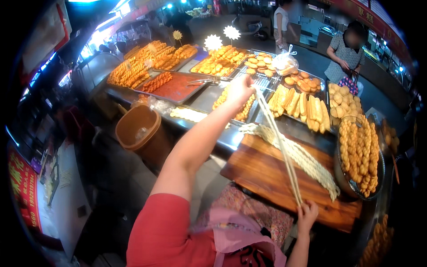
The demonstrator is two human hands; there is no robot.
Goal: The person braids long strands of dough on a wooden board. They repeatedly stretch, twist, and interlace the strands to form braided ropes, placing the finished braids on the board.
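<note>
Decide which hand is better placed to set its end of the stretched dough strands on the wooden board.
Probably the right hand: it grips the dough strands low, by the wooden board's near edge. The left hand appears raised beyond the far edge.

Board looks wooden, smooth, glossy. Counter: shiny metal. Dough strands: smooth, matt. Braided dough: bumpy, matt. Bin: smooth plastic. Bag: clear plastic. Apron: cloth, matt.

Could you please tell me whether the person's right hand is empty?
No, the right hand holds one end of the long dough strands.
</note>
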